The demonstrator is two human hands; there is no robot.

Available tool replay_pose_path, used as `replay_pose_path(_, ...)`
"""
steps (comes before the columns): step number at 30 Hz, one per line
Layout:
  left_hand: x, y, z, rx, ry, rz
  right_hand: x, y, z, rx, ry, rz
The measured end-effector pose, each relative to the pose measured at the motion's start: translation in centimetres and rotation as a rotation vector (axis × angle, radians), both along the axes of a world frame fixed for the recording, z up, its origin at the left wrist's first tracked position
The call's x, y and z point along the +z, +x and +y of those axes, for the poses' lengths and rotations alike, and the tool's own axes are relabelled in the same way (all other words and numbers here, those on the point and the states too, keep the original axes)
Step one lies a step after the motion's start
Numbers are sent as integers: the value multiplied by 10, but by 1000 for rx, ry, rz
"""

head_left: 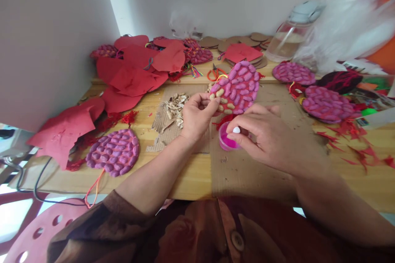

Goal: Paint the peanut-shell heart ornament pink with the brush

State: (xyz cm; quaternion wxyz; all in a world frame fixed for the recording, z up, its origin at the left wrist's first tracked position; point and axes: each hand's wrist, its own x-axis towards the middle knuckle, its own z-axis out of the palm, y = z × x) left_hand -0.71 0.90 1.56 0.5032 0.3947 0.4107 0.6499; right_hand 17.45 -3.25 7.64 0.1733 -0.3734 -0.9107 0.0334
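My left hand [199, 115] is closed on the edge of a red heart-shaped ornament [242, 86] covered with peanut shells, its thumb on the front. Most of the shells are pink-purple; several near the thumb are plain tan. A yellow cord loop shows at its upper edge. My right hand [262, 135] pinches a small tool with a rounded white end [236, 130] over a clear cup of bright pink paint [226, 141]. The tool's lower part is hidden by the fingers and cup, so its kind is unclear. Under the cup lies a cardboard sheet [247, 172].
Broken peanut shells [174, 109] lie left of the hands. Pink shell-covered ornaments [114, 152] rest on both sides. Red paper cutouts [132, 65] pile up at the back left. Orange-handled pliers [216, 73], brown discs [234, 45] and a water jug [288, 33] stand farther back.
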Motion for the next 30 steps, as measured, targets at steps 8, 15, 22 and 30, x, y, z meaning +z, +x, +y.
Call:
replay_pose_path(8,-1,1,2,5,7,-29,-2,2,4,14,12,5)
replay_pose_path(15,-1,1,1,11,-1,-7,-2,3,5,12,-37,17)
replay_pose_path(22,-1,1,1,6,2,-15,-4,4,7,20,31,14)
replay_pose_path(30,-2,0,2,0,5,2,0,0,5,20,-57,-15)
